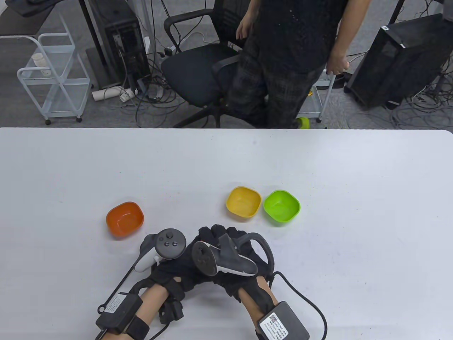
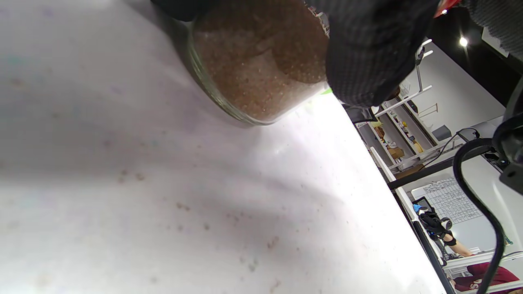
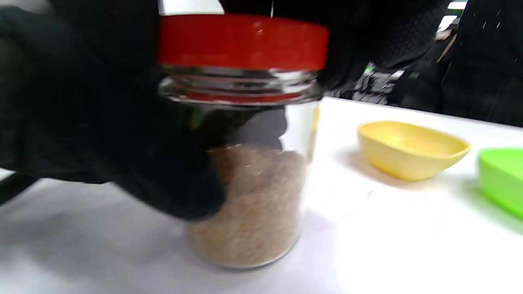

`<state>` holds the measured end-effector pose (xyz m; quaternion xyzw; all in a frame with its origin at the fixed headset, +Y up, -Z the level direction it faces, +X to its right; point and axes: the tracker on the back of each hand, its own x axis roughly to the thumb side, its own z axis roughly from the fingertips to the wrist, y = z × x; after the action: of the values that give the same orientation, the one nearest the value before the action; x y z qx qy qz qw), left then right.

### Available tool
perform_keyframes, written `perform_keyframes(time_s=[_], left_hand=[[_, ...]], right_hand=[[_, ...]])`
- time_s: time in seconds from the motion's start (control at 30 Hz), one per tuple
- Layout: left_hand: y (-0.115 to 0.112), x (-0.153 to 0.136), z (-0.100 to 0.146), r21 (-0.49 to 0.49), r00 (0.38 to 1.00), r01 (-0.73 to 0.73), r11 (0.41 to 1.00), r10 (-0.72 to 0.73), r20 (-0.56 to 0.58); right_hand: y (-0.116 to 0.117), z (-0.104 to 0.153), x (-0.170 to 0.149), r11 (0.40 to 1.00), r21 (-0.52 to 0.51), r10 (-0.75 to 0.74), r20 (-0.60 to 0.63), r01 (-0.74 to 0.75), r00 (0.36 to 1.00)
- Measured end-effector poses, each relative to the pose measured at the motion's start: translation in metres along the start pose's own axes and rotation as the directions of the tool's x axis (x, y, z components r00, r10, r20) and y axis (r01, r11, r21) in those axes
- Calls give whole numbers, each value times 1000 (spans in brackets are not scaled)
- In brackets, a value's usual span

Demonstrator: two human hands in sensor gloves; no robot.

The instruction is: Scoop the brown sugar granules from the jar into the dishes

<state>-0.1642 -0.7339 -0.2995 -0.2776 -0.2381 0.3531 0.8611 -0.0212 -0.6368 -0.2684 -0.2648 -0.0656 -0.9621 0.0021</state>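
While both hands crowd together from above, the left hand [image 1: 166, 272] and right hand [image 1: 233, 262] hide the jar entirely.

Left wrist view: jar [image 2: 253, 69] tilted off the tabletop [image 2: 163, 196]; it could slip.

Right wrist view: left wraps the glass, right grips the red lid [image 3: 243, 41]; a jerk could spill sugar. No spoon visible; dishes [image 3: 410, 149] near.

jar [image 3: 249, 179] on table [image 1: 354, 170] under both hands, 3 dishes [image 1: 243, 202] beyond it
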Motion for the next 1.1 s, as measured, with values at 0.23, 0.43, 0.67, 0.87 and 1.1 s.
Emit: perform_keyframes(time_s=[0.23, 0.43, 0.67, 0.87, 1.1], left_hand=[[0, 0, 0, -1, 1000, 0, 1000, 0, 0], [0, 0, 0, -2, 1000, -1, 1000, 1, 0], [0, 0, 0, -2, 1000, -1, 1000, 1, 0], [0, 0, 0, -2, 1000, -2, 1000, 2, 0], [0, 0, 0, -4, 1000, -2, 1000, 2, 0]], right_hand=[[0, 1, -6, 995, 63, -83, 48, 80, 995], [-7, 5, -5, 994, -104, 23, -85, -32, 996], [-3, 2, 0, 997, -61, 38, -74, -42, 997], [-3, 2, -3, 999, 13, -35, 15, 35, 999], [-2, 1, -2, 997, -31, 67, -82, -70, 994]])
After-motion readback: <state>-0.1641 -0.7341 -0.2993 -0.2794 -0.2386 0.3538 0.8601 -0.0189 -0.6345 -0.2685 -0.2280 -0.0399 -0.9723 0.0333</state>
